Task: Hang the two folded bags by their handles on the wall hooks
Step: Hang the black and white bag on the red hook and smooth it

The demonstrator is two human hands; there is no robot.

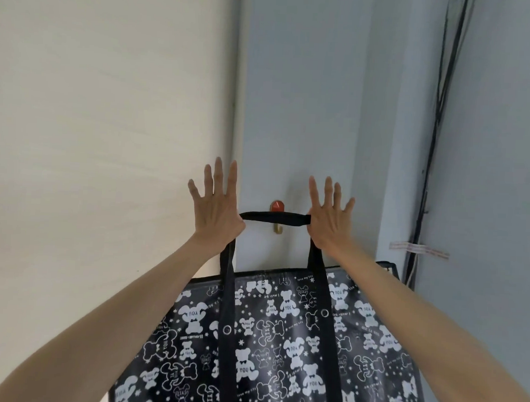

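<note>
A person's left hand [216, 204] and right hand [327, 215] are stretching a black handle [275, 218] taut across a red-topped wall hook [277, 216], fingers [218, 174] splayed wide, the strap caught at each thumb; the bear-printed black bag [282, 338] is hanging below against the pale wall [307, 111].

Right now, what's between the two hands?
In the head view: the bag's black handle spans from left hand to right hand, crossing the wall hook.
</note>
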